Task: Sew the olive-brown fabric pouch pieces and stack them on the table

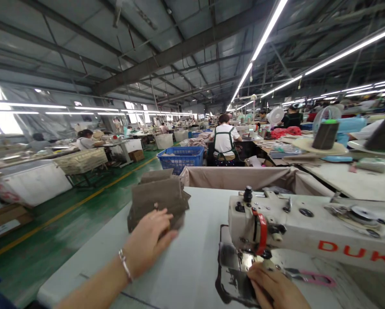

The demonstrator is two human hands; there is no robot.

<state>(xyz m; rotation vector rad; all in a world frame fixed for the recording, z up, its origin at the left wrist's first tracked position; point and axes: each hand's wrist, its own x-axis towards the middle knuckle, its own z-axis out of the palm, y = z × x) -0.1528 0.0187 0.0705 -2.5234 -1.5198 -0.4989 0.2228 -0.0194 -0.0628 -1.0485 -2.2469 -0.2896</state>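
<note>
My left hand [154, 240], with a bracelet at the wrist, rests on a stack of brown-grey fabric pieces [158, 193] at the table's left far edge. Its fingers are stretched over the front of the stack, and the thumb is apart. A small metallic spot shows on the fabric near the fingertips. Close to the needle area of a white sewing machine [276, 219], my right hand [273, 285] has its fingers bent and pressed together. Whatever they hold is hidden. Pink-handled thread snips [311, 277] lie on the machine bed just right of this hand.
A fabric-lined bin [244, 177] stands beyond the white table [179, 266]. Further off are a blue plastic basket [181, 158] and a seated person [224, 139] in a white shirt. Thread cones [325, 136] stand at the right. A green floor aisle [115, 193] runs along the left.
</note>
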